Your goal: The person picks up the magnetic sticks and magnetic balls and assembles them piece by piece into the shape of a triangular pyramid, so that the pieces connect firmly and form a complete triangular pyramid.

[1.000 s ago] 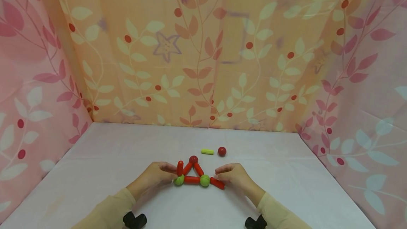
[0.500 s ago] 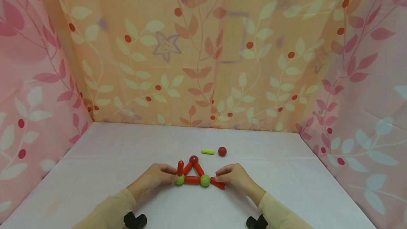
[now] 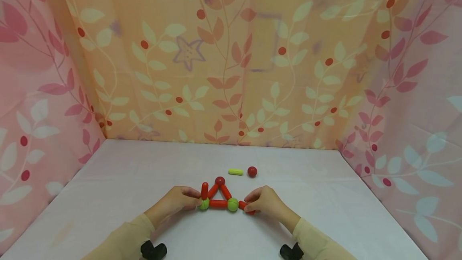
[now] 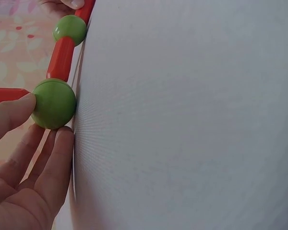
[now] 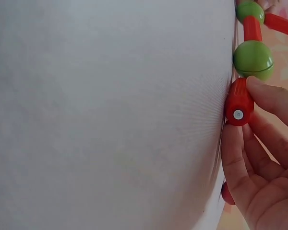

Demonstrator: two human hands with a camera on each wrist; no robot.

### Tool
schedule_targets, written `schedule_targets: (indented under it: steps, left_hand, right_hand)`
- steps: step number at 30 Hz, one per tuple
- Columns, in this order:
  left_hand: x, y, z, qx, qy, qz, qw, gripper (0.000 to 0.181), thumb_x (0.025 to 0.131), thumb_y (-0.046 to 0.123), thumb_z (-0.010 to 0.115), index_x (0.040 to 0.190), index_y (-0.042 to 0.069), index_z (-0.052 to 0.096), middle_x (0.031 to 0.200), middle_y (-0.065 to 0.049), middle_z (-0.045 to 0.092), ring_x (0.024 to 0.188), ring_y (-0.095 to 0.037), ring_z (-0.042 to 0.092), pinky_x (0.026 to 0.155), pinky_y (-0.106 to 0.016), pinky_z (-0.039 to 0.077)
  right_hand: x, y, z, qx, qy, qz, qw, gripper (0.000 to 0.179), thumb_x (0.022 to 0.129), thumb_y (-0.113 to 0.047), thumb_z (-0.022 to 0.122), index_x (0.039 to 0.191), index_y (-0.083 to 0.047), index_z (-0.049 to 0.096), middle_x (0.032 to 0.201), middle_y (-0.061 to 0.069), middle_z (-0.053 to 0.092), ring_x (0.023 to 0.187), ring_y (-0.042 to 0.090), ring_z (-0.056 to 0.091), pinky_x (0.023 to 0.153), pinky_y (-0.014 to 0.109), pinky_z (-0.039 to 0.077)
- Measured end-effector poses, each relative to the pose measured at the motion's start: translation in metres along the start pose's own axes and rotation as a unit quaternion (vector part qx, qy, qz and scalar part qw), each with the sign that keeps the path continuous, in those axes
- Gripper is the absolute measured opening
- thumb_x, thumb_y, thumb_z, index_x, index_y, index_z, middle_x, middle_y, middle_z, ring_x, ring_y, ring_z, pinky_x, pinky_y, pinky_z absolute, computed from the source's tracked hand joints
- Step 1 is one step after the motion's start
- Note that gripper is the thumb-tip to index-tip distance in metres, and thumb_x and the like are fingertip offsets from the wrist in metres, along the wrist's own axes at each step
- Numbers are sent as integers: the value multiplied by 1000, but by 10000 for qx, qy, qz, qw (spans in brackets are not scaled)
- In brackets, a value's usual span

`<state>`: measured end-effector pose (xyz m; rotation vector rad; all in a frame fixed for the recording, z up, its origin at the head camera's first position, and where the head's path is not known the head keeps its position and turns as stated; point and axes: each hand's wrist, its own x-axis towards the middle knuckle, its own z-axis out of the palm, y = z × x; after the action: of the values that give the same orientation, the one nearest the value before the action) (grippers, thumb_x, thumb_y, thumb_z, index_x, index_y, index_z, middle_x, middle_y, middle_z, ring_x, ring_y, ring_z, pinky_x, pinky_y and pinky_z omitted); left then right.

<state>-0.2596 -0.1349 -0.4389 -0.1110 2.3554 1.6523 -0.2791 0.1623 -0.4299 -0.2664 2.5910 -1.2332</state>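
Note:
A triangle of red rods (image 3: pixel 218 204) and balls lies on the white table, a red ball (image 3: pixel 219 181) at its far corner and green balls at the near ones. My left hand (image 3: pixel 182 198) pinches the left green ball (image 4: pixel 55 104) between thumb and fingers. Another red rod (image 3: pixel 204 191) stands up from that ball. My right hand (image 3: pixel 268 204) pinches a loose-ended red rod (image 5: pixel 239 101) just right of the right green ball (image 3: pixel 232 204). That rod's free end shows a small pale disc, and its near end sits right at the ball.
Behind the triangle lie a yellow-green rod (image 3: pixel 235 171) and a separate red ball (image 3: pixel 252 171). Patterned curtains (image 3: pixel 231 59) enclose the back and both sides of the table (image 3: pixel 151 159).
My right hand's fingers have closed onto the red rod at the right, which they were beside before. The left fingers have drawn slightly onto the green ball; the triangle has barely moved.

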Motion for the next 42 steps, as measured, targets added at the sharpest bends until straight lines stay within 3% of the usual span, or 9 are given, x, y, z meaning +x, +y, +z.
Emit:
schedule_targets:
  steps: [17,28,42]
  left_hand:
    - [1,1,3,40,218,-185,9996,27,79,13,82,103,5,74,103,-5,70,87,-15,63,81,-32,59]
    - [2,0,3,-35,271,-203,9994,26,78,10,82,101,5,74,100,-3,72,86,-14,63,78,-30,58]
    - [2,0,3,-27,153,-153,9998,27,79,13,82,104,4,73,103,-5,71,87,-15,63,80,-30,58]
  right_hand:
    - [-3,-1,-5,115,-370,205,9990,19,81,-10,80,100,-6,79,90,2,75,71,11,60,64,25,53]
    - [-3,-3,-7,428,-113,231,9988,24,82,-14,80,105,-6,77,93,3,74,70,11,59,63,26,53]
    - [-1,-7,-5,1025,253,215,9942,28,83,-10,78,110,-1,74,103,11,75,83,12,66,76,30,60]
